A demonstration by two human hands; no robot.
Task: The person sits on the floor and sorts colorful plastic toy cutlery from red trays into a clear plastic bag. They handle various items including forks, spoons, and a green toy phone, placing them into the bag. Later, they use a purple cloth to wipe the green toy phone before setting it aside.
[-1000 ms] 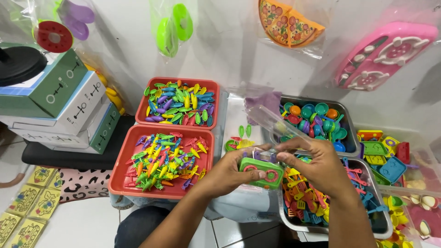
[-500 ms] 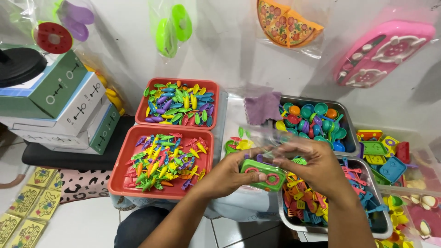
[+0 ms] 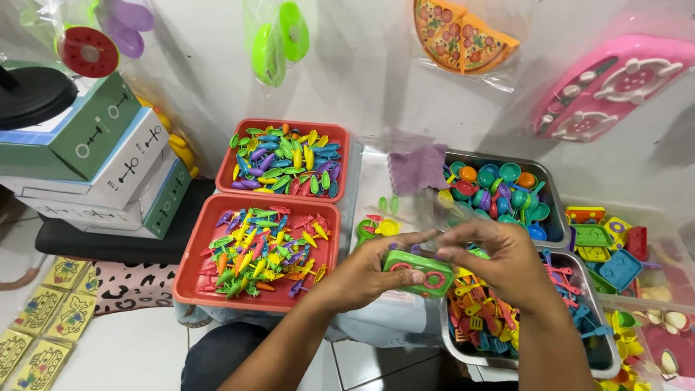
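A small green toy stove [image 3: 420,272] with red burners sits gripped between both hands, the left hand [image 3: 362,275] closed on its left end and the right hand [image 3: 499,264] pinching a clear plastic bag [image 3: 441,217] over it. It hovers near the middle, between the near red tray [image 3: 190,286] of small colourful toys on the left and the near metal tray [image 3: 463,347] of plastic pieces on the right.

clear bag [image 3: 441,210] now lower, against fingers [image 3: 470,235]
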